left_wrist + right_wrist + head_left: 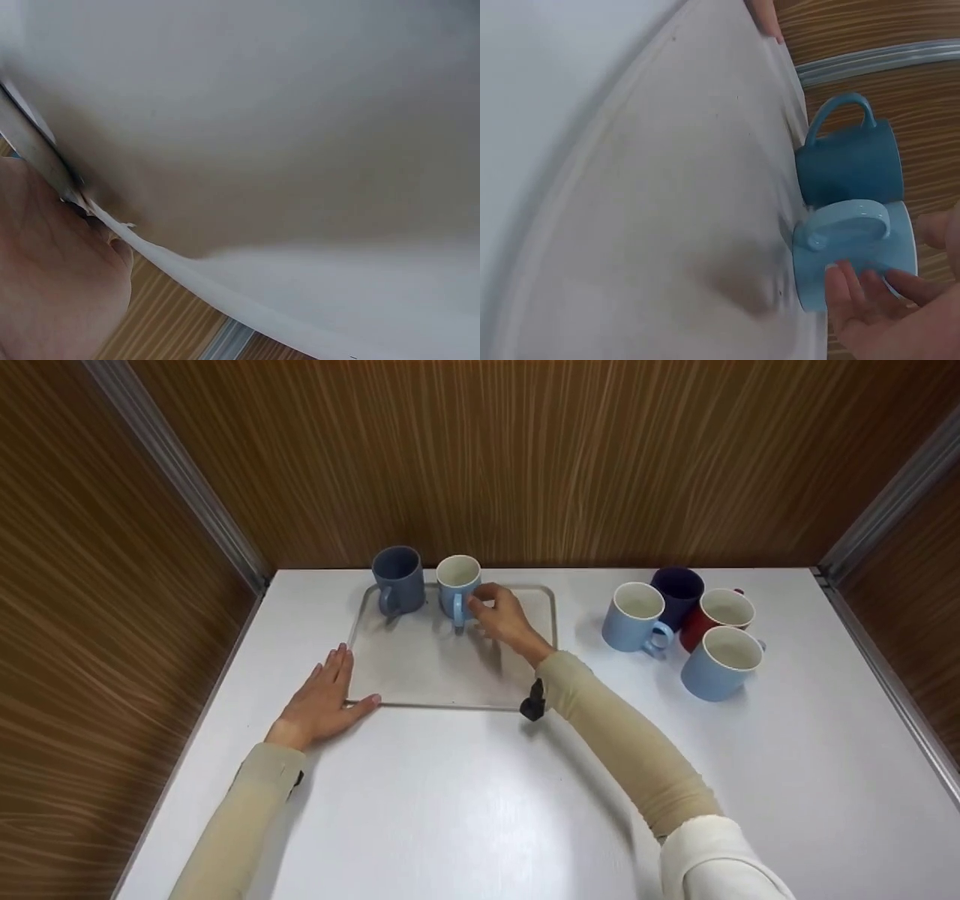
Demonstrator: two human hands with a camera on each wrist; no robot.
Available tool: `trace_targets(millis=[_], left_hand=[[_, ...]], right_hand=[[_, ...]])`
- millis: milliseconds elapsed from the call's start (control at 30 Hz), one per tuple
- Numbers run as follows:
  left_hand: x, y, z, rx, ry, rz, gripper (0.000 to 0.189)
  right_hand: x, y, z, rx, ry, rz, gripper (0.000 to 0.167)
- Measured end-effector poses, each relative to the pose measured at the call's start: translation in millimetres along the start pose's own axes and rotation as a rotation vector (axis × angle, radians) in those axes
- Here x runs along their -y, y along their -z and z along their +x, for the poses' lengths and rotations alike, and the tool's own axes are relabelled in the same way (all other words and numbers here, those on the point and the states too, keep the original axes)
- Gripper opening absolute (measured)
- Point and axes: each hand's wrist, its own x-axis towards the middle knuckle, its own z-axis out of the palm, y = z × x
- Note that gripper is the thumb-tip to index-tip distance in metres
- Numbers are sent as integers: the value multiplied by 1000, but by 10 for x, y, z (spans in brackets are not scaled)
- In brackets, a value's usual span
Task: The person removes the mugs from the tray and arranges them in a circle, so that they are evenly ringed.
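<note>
A light blue mug (448, 598) with a white inside stands upright on the back part of a pale tray (420, 675), handle toward the front. My right hand (501, 616) holds this mug from its right side, fingers on its wall close to the handle; the right wrist view shows the fingers (841, 296) against the mug (810, 281). Just left of it stands a grey-blue mug (405, 589) at the tray's back left corner. My left hand (321, 703) rests with straight fingers along the tray's left edge, thumb at its front rim.
To the right of the tray, several mugs stand close together on the white table (450, 795): a light blue one (624, 628), a dark navy one (679, 604), a red one (696, 628) and another blue one (709, 675). A wood-patterned wall (510, 465) rises behind.
</note>
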Motion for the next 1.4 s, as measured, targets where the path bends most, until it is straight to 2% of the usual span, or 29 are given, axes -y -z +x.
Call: trace_targets(millis=[167,333,433,967,1200,1400], left_hand=[[14,-6,-7,-6,-5,-7,112],[17,-14,-15,-21,-14,-10,111],[9,-10,-9,-26,-12,-8,111],[-3,-23,-2,-29,-16,-17,111],[-11,-18,-2,-30,-20,-15,110],[-12,-21,-7,-26,-16,-23,111]], right_hand=[[-35,-112,4,18,-61,196,37],[-78,-185,-3,96,-123,302,35],[-88,-216,-10,123,-125,358,35],[-123,-175,-21,45,-124,307,26],[-116,-55,-63,50,-107,298,28],[-13,99,-153,58,-88,292,25]])
